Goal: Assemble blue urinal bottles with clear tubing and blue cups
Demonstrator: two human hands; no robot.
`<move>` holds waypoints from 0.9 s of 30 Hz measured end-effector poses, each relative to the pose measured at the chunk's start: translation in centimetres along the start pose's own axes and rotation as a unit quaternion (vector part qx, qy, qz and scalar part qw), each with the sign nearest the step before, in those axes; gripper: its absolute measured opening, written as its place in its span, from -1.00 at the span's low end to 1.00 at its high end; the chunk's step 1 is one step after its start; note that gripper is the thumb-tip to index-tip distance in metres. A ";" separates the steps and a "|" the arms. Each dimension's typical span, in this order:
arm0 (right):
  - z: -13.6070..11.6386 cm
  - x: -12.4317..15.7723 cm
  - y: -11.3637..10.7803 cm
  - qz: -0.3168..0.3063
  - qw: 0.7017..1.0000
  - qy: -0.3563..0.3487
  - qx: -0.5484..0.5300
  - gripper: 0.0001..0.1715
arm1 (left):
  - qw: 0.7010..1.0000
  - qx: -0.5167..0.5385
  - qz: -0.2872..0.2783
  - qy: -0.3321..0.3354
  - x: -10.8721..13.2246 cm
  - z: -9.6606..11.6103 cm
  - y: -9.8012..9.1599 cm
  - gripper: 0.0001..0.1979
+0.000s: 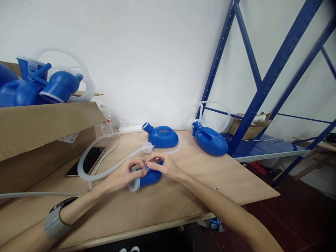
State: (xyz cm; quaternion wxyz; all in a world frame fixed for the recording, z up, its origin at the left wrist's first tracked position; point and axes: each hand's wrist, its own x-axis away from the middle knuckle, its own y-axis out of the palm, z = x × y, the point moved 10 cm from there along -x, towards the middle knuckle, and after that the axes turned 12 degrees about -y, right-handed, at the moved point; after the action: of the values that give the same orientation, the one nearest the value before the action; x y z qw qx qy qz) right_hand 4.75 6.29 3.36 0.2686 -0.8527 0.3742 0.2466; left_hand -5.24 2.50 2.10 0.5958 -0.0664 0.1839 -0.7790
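Observation:
On the tabletop in front of me lies a blue plastic urinal cup [150,178] on its side, its translucent white rim [134,184] facing left. My left hand [134,170] pinches at the top of this piece with thumb and fingers. Opposite it, my right hand [165,167] is also closed at the same spot. Between the fingertips shows a small pale fitting [147,168], mostly hidden. Just beyond stands a blue urinal bottle [163,137] with a handle and slanted neck. A translucent hose [83,159] curves at the left and ends in a round cap [147,147].
Another blue bottle [211,141] with a hose rests at the right. A cardboard box [47,120] full of blue parts fills the left. A phone [86,161], cable, water bottle [106,120] and power strip [131,128] lie behind. Blue shelving [256,101] stands right.

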 end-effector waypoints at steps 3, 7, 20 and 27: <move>0.1 -0.2 0.1 -0.040 0.999 0.007 -0.016 -0.68 | 1.000 0.002 -0.006 -0.012 -0.1 -0.2 0.3 -0.73; 0.2 -0.4 0.0 -0.042 0.999 0.006 -0.011 -0.69 | 0.999 -0.005 -0.011 -0.036 -0.3 -0.4 0.6 -0.69; 0.0 -0.4 0.4 -0.013 1.000 -0.014 0.001 -0.80 | 0.997 -0.037 -0.008 -0.072 -0.2 -0.2 0.6 -0.61; -1.0 0.5 0.7 -0.022 0.998 -0.040 0.030 -0.73 | 0.995 -0.043 0.040 -0.086 -0.6 -1.6 -0.3 -0.53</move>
State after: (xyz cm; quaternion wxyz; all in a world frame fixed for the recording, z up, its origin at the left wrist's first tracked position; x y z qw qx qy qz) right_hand 4.73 5.02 3.58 0.3143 -0.8417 0.3513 0.2632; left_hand -5.85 3.45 0.78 0.6363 -0.1512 0.1682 -0.7376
